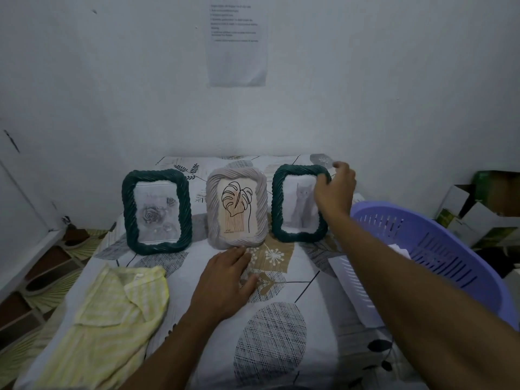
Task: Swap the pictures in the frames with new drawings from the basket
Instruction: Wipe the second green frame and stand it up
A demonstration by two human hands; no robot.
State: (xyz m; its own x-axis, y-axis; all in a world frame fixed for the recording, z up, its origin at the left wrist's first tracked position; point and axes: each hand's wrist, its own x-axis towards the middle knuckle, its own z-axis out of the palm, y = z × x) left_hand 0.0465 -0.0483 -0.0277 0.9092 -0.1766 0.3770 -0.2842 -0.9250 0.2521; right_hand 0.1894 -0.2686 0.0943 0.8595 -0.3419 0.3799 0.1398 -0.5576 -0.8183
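Observation:
Three rope-edged frames stand upright in a row on the bed. The left dark green frame (156, 211) holds a grey rose picture. The middle pale grey frame (237, 207) holds a leaf line drawing. The right dark green frame (297, 204) holds a grey cat picture. My right hand (334, 190) grips that frame's upper right corner, thumb on the front of the rim. My left hand (225, 277) rests flat on the bedsheet just below the middle frame, fingers straight. A purple slotted basket (439, 249) sits at the right with white paper inside.
A yellow-striped shirt (112, 313) lies crumpled on the bed at the lower left. Cardboard boxes (489, 209) are stacked behind the basket. A printed sheet (237, 43) hangs on the wall. Patterned floor tiles (42, 277) show left of the bed.

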